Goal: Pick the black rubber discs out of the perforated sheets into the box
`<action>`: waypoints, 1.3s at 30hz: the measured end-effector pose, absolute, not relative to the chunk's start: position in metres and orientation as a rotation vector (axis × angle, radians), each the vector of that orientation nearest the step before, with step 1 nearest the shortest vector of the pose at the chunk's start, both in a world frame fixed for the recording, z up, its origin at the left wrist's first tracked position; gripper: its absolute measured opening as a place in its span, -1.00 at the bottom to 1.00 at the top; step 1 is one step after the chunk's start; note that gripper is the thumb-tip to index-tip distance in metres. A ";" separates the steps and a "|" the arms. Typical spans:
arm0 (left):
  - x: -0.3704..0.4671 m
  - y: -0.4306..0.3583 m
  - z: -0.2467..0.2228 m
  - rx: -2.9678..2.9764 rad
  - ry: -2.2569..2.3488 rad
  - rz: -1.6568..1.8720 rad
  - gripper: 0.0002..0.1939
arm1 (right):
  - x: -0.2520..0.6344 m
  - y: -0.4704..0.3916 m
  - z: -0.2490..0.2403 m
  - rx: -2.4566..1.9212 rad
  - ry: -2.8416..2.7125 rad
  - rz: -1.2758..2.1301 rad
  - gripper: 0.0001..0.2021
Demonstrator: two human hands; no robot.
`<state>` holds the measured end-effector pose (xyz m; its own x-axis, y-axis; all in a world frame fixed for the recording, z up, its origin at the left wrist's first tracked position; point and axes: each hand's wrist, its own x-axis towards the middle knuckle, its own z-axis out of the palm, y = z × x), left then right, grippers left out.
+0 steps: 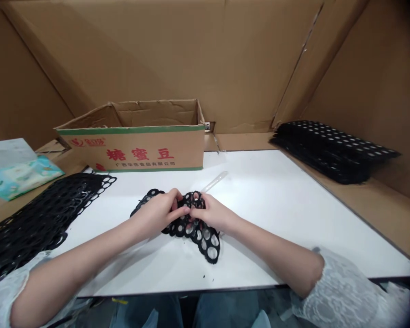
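An open box point(187, 146) with green edges and red lettering stands at the back of the white table point(266, 196). Tissues point(27, 175), in a blue-green pack, lie left of it. Cardboard walls point(157, 50) rise behind and at both sides.

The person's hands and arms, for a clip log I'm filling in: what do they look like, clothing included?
The left hand and right hand are bare, with no gloves, rings or watch visible. The left sleeve and right sleeve are loose, whitish, patterned lace, ending around the elbows.
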<state>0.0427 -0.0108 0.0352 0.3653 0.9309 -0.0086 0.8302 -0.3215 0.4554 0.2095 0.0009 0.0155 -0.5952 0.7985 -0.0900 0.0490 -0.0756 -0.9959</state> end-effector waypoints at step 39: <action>0.017 0.010 0.048 2.187 1.937 0.685 -0.73 | 0.197 -0.002 0.010 -1.057 -1.212 1.775 -0.81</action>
<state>0.0169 0.0103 0.0476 0.0673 0.9683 0.2404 0.9043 -0.1610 0.3955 0.1968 -0.0024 0.0097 -0.3965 0.8904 -0.2235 -0.1162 -0.2902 -0.9499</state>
